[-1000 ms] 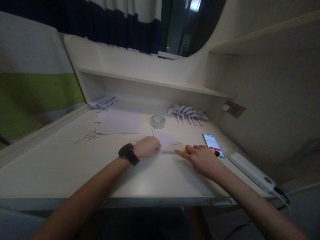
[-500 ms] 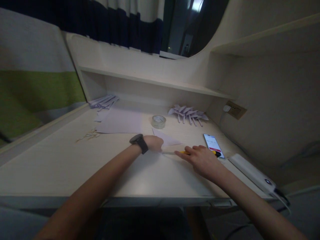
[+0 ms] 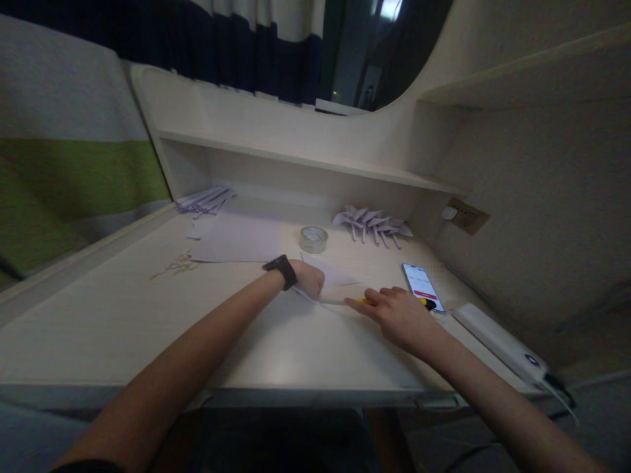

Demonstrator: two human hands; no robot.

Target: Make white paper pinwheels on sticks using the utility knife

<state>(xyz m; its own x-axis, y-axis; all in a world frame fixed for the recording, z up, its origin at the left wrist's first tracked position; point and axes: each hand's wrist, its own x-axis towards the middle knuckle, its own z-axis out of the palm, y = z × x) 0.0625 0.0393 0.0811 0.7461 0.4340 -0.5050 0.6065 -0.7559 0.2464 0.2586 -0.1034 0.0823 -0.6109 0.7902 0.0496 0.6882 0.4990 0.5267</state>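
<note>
**A:** What are the hands doing at the pale wooden desk (image 3: 123, 315)?

**B:** The left hand (image 3: 308, 279), clenched into a loose fist, is pressing down on a white folded paper triangle (image 3: 329, 272) lying at twelve o'clock from the person, near the desk's middle. The right hand (image 3: 399, 315) is lying on a slim yellow-handled cutter (image 3: 367, 301), fingers stretched along it; I cannot tell whether it is truly gripping.

**A:** How should this cut go well?

**B:** Probably by pinning the paper firmly and keeping the knuckles clear of the blade line.

**A:** Which way is the tool lying?

**B:** Its long axis is running three to nine o'clock, its pale tip pointing toward nine, at the fist. A lit smartphone (image 3: 422, 286) is lying just beside it at three o'clock, a clear tape roll (image 3: 313, 239) farther off at twelve.
</note>
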